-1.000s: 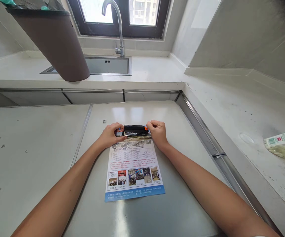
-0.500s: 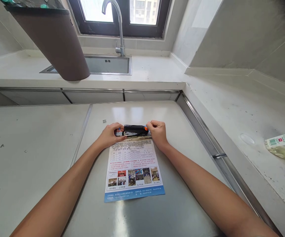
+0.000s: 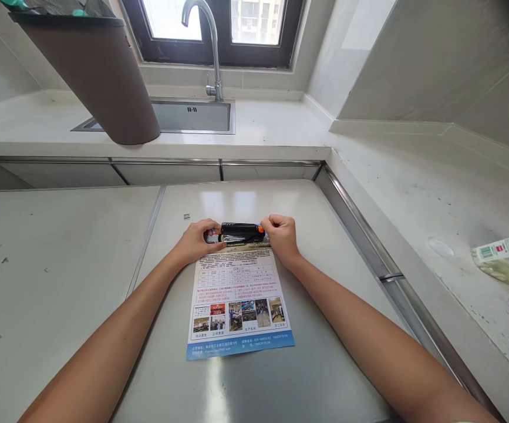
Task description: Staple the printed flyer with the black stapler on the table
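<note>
While the left hand (image 3: 195, 242) grasps the left end of an elongated black tool (image 3: 242, 229), the right hand (image 3: 282, 239) is curled at its orange tip (image 3: 261, 230); whether it grips cannot be determined. The tool lies across a printed paper sheet (image 3: 240, 283), toward the far edge of the glossy white table (image 3: 245, 388). Beyond: a steel sink (image 3: 205, 121).

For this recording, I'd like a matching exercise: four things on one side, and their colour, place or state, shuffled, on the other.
Things
1. Printed sheet
2. Bin
3. Faucet
4. Right hand

Descriptions
A. Silver, curving up in front of the window
B. Closed, at the orange end of the black tool
C. Brown, hiding part of the sink
D. Has a blue band along its near edge

Pairs: 1-D, 2-C, 3-A, 4-B
</note>
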`<state>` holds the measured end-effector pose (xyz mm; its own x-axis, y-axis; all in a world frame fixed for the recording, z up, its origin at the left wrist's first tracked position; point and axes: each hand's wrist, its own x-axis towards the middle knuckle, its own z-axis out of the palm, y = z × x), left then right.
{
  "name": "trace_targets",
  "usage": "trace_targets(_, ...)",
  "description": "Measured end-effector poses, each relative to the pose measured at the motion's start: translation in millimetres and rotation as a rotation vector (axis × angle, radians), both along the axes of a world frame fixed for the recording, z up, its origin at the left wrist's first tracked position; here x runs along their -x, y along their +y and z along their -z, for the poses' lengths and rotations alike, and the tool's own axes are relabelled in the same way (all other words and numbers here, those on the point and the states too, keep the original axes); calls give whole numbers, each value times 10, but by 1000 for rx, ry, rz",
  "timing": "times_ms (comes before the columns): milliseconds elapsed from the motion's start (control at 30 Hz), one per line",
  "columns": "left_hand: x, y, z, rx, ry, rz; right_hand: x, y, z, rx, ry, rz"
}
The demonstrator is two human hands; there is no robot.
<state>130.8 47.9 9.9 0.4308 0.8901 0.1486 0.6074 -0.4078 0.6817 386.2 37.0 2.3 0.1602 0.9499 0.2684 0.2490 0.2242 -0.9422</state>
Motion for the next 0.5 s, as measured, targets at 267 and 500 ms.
trace_targets(267, 3, -6, -1, 11, -2, -4, 1, 2, 5, -10, -20, 5)
trace_targets(500, 17, 11, 34, -8, 8, -13, 6, 1, 12, -27, -28, 3)
